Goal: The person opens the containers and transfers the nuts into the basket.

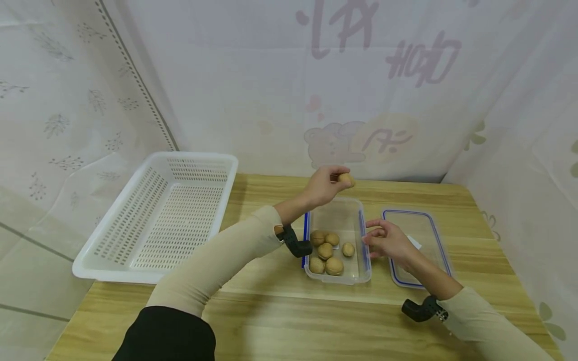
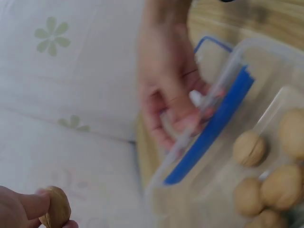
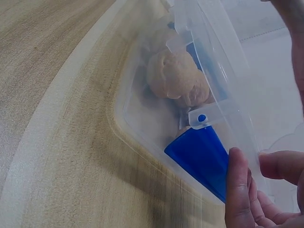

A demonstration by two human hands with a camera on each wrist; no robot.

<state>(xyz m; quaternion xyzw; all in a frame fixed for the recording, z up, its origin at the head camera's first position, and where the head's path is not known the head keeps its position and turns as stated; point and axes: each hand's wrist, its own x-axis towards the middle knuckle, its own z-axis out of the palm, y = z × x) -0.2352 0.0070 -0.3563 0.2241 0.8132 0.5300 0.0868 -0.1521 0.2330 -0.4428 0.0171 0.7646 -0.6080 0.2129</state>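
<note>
One walnut is pinched between the thumb and fingers of the left hand, raised above the far end of a clear plastic container. The container's right wall is gripped near the rim by the right hand, with the thumb and fingers set on opposite sides; a blue latch is touched by one finger. Six further walnuts are held inside the container, mostly gathered toward its left and near side. A blue-edged lid is laid on the wooden table just to the right, partly covered by the right forearm. A white perforated basket is placed at the left.
</note>
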